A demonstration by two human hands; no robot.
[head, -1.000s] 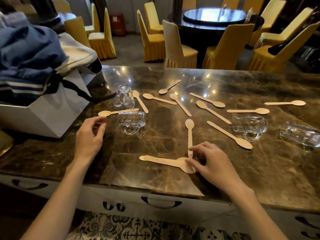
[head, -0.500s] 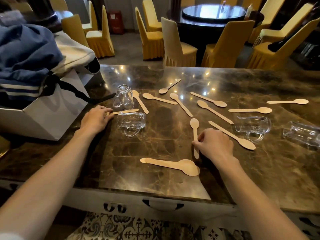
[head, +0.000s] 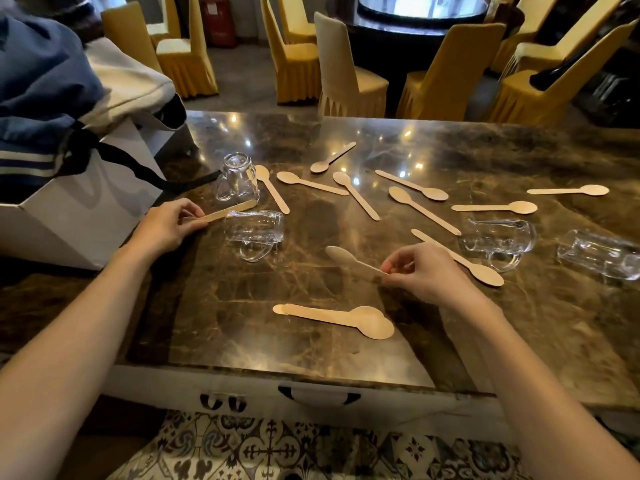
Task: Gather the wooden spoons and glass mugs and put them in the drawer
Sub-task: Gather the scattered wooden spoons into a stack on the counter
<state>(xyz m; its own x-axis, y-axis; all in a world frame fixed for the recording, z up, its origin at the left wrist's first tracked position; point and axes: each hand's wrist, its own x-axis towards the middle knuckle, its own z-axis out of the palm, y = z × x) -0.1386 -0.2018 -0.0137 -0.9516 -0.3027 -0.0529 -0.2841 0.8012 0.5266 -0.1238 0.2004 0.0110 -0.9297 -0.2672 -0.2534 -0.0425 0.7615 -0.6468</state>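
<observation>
Right hand [head: 426,275], closed in a pinch on the handle tip of the held spoon [head: 349,259]. The spoon's long axis runs out to the hand's left and slightly away from the person, bowl at the far end. It appears raised off the marble table [head: 519,341], though the clearance cannot be confirmed.

Below the hand, toward the person and a little to its left, lies the stacked pair of spoons [head: 339,318]. Its long axis runs crosswise, handles to the left and bowls to the right, so the bowls are the end nearer this hand. If the held spoon is to join the stack, it likely needs turning end for end, since its bowl points the opposite way. The right hand is clearly the nearer hand for that placement.

Just beside the hand on its right rests a loose spoon [head: 481,271]. Beyond it two glass mugs [head: 498,239] lie on their sides.

Left hand [head: 166,226], well apart across the table, pinches the bowl end of a second spoon [head: 235,209]. That spoon's handle reaches rightward over a tipped mug [head: 254,230]. An inverted mug [head: 239,178] stands just beyond.

The drawer [head: 398,410] sits under the near table edge, apparently closed, between the two forearms
</observation>
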